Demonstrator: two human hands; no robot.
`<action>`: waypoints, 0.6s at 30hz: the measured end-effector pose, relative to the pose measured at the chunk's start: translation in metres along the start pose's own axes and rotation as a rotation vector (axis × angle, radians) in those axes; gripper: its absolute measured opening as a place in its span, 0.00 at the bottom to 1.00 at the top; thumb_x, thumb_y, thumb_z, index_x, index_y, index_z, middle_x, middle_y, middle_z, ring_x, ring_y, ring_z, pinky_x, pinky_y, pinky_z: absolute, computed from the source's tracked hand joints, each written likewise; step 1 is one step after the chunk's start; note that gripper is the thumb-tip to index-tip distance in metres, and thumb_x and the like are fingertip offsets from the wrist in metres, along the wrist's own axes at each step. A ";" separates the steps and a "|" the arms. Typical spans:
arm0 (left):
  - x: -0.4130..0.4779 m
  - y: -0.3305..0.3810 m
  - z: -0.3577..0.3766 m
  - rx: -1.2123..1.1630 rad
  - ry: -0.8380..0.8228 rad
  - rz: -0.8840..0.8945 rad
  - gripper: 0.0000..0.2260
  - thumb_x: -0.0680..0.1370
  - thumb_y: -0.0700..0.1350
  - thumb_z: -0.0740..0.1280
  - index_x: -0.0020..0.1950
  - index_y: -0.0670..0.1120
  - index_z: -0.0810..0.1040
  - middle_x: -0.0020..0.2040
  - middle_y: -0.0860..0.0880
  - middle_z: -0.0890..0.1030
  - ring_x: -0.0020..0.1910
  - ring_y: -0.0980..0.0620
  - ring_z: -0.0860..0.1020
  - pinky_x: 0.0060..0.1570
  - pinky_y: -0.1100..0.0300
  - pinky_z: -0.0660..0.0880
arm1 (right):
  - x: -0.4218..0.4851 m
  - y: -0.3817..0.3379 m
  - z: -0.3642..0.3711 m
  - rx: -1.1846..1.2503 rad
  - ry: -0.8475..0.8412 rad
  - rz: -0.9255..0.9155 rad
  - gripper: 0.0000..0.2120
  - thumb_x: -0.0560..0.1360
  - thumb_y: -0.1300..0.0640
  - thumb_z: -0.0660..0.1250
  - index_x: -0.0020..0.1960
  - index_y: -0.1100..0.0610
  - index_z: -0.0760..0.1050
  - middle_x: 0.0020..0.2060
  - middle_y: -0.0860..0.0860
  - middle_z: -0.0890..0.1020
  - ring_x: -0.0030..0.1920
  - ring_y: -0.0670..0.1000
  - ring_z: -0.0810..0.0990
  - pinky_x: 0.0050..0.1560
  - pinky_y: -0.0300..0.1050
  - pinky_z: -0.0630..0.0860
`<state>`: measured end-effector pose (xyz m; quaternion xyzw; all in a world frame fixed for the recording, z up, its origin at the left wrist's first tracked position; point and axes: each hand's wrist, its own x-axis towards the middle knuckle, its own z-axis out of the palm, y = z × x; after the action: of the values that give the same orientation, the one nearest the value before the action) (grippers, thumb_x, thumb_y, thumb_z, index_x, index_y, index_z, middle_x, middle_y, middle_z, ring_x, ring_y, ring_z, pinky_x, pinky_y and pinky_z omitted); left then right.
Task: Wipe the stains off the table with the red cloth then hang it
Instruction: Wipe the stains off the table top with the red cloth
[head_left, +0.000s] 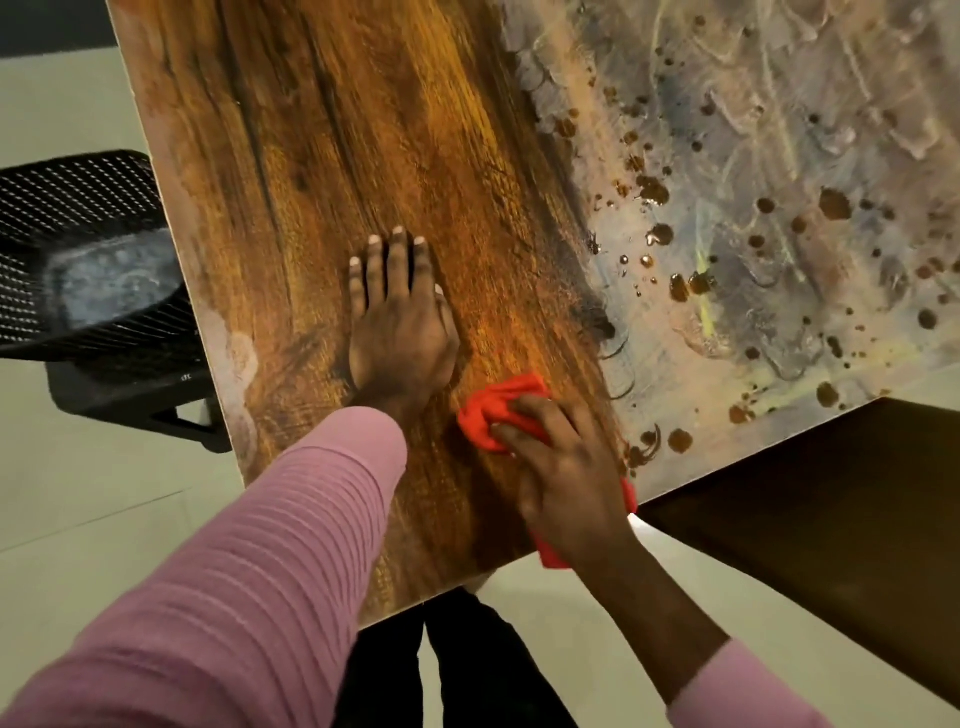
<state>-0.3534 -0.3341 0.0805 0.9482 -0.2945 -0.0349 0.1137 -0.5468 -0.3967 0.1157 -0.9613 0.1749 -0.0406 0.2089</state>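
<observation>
I am pressing my left hand (400, 332) flat on the wooden table (311, 156), its fingers (397, 260) lying straight and close together and holding nothing. My right hand (566, 467) is gripping the red cloth (491, 415): its fingers (519, 434) are curling over the bunched fabric and pushing it down onto the wood just beside my left wrist, close to the table's near edge. A tail of the cloth is poking out under my palm and reaching that edge. Brown stains (654, 189) are dotting the pale, smeared part of the table to the right of the cloth, with the nearest blots sitting just beside my right hand and the rest spreading well apart toward the far corner. Pink ribbed sleeves (234, 571) are covering both my forearms. A black mesh chair (78, 249) is standing on the pale floor (78, 493) to the left of the table.
</observation>
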 end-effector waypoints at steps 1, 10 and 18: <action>0.000 0.000 0.000 0.001 0.001 0.005 0.25 0.80 0.48 0.49 0.77 0.42 0.59 0.78 0.42 0.58 0.77 0.41 0.53 0.76 0.44 0.48 | -0.007 0.009 -0.003 -0.023 0.003 0.011 0.21 0.68 0.57 0.59 0.58 0.53 0.81 0.61 0.51 0.76 0.55 0.58 0.73 0.49 0.52 0.76; 0.000 -0.001 -0.001 0.012 -0.005 0.008 0.25 0.81 0.49 0.50 0.78 0.42 0.58 0.78 0.42 0.58 0.77 0.41 0.53 0.76 0.44 0.48 | 0.028 0.002 -0.005 -0.022 0.087 0.257 0.19 0.70 0.57 0.61 0.59 0.50 0.79 0.61 0.50 0.74 0.57 0.56 0.69 0.52 0.51 0.75; -0.001 -0.002 -0.001 0.021 0.009 0.021 0.25 0.81 0.48 0.50 0.77 0.42 0.59 0.77 0.41 0.60 0.77 0.40 0.55 0.75 0.43 0.50 | -0.088 0.004 -0.005 -0.019 0.008 0.085 0.18 0.69 0.64 0.63 0.56 0.54 0.82 0.60 0.51 0.76 0.54 0.56 0.73 0.50 0.47 0.76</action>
<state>-0.3532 -0.3319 0.0811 0.9464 -0.3042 -0.0264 0.1053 -0.6313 -0.3715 0.1183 -0.9547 0.2169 -0.0338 0.2008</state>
